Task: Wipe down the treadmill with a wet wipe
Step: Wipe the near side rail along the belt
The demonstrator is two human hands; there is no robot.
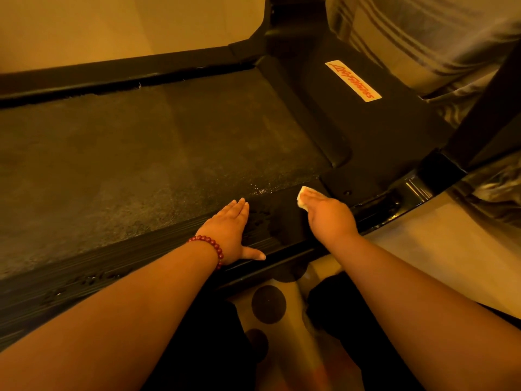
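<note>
A person leans over a black treadmill [197,131] in dim amber light, both bare forearms reaching forward onto it.

**What could go wrong, largest thing first**
- The belt [98,170] lies just beyond both hands. If weight shifts onto it, it may roll and carry a hand away.
- The near side rail [112,266] is ribbed and spotted with wet droplets [260,215] close to the left hand [229,232]. That hand lies flat on the rail, fingers straight and together, thumb spread wide, holding nothing. Leaning on damp plastic, it could skid.
- The motor cover [375,136] begins just ahead of the right hand [329,215], so too much moisture could seep into the seam there.
- The right hand is palm down, fingers folded over the wet wipe [304,196] and pressing it on the front end of the near rail. Only a pale corner of the wipe shows past the fingers – a piece this small may bunch up or slip free, leaving bare fingers rubbing the ribs.
- The red bead bracelet [210,245] on the left wrist sits low and could drag on the wet rail.

**Counts**
- One treadmill.
- One belt.
- Two side rails – near and far [112,77].
- One motor cover.
- One dark upright post [485,114] at the right edge.
- Two hands.
- One white label [353,80] with red lettering, on the motor cover.
- One bracelet.
- One wet wipe.
</note>
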